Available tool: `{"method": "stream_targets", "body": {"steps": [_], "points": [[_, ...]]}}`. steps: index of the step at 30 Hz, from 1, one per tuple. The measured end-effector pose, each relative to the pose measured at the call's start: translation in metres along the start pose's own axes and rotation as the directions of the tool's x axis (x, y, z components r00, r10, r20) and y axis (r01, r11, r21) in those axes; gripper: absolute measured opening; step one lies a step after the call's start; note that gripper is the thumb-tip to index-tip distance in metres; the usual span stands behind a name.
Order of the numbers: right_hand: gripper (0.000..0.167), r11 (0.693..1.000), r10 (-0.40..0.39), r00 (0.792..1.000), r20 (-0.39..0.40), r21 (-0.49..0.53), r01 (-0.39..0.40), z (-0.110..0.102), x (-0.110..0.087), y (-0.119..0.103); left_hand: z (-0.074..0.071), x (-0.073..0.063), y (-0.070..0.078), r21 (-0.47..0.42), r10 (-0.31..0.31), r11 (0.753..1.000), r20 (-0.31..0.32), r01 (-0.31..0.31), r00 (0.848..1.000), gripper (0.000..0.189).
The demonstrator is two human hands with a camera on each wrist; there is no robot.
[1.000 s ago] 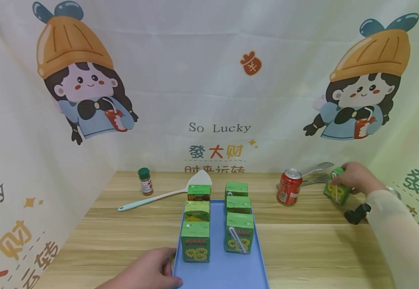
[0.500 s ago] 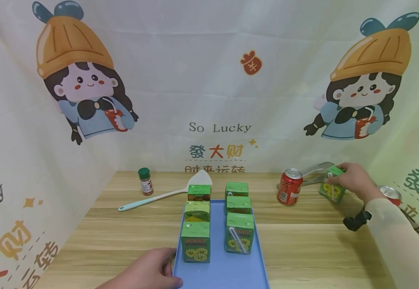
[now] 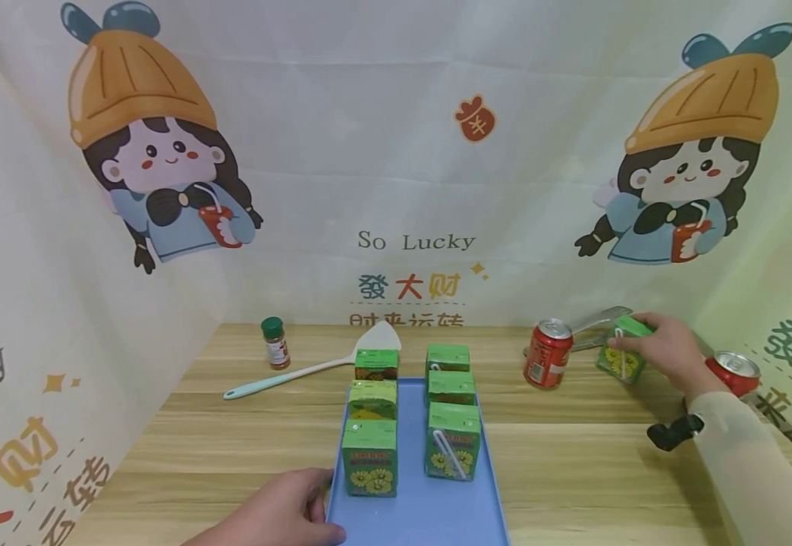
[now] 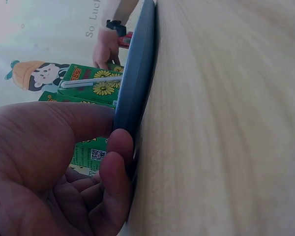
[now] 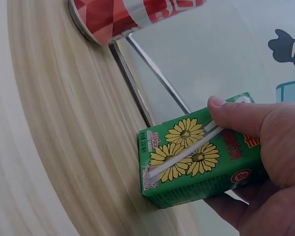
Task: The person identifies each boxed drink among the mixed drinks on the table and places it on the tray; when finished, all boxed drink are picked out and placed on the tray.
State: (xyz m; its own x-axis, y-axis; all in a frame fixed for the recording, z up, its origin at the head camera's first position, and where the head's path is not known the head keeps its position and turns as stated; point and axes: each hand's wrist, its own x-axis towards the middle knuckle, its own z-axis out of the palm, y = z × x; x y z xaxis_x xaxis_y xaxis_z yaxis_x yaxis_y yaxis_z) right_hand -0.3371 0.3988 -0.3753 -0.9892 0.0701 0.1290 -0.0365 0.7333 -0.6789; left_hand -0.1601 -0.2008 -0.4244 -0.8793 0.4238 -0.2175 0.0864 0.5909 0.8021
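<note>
My right hand (image 3: 672,350) grips a small green drink carton (image 3: 617,360) at the back right. In the right wrist view, the carton (image 5: 201,169) shows yellow flowers and a white straw on its side, and it leans with its lower end close over the table. The thumb lies across the straw side, while the other fingers are partly hidden behind. At front centre my left hand (image 3: 283,504) pinches the left rim of a blue tray (image 3: 430,516). Similar green cartons stand on that tray in a left row (image 3: 370,459) and a right row (image 3: 452,444).
A red can (image 3: 548,355) stands between the tray and the right hand, with metal utensils (image 3: 597,322) behind it. Another red can (image 3: 737,371) stands by the right wrist. At back left are a spatula (image 3: 321,370) and a green-capped jar (image 3: 275,345).
My right hand has shifted slightly left with the carton, uncovering more of the can by the wrist. The left hand and the tray stay as they were.
</note>
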Motion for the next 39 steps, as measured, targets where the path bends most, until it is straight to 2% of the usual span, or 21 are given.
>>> {"method": "stream_targets", "body": {"steps": [4,13,24,33,37,39], "points": [[0.079,1.000,-0.018,1.000,0.018,-0.002,0.018,0.002,-0.004,-0.002,0.001,0.000,0.000,-0.011,-0.001,1.000,0.002,0.001,1.000,0.029],[0.089,1.000,-0.020,0.997,0.071,-0.006,0.021,0.007,-0.020,-0.014,0.001,0.001,0.001,-0.014,-0.019,1.000,0.003,0.019,1.000,0.028],[0.087,0.994,-0.095,0.988,0.120,-0.036,0.100,0.012,-0.049,-0.042,-0.001,0.000,0.002,-0.009,-0.029,1.000,0.006,0.029,1.000,0.029],[0.082,0.987,-0.152,0.978,0.146,-0.033,0.158,0.026,-0.072,-0.070,0.000,0.001,0.001,-0.011,-0.036,0.999,0.001,0.036,0.999,0.035],[0.079,0.982,-0.188,0.968,0.168,0.003,0.190,0.035,-0.083,-0.086,0.000,0.000,0.002,-0.009,-0.040,0.999,0.000,0.040,0.999,0.035],[0.076,0.978,-0.206,0.960,0.188,0.058,0.199,0.040,-0.089,-0.094,0.000,0.000,0.002,-0.005,-0.040,0.999,-0.001,0.040,0.999,0.034]]}}
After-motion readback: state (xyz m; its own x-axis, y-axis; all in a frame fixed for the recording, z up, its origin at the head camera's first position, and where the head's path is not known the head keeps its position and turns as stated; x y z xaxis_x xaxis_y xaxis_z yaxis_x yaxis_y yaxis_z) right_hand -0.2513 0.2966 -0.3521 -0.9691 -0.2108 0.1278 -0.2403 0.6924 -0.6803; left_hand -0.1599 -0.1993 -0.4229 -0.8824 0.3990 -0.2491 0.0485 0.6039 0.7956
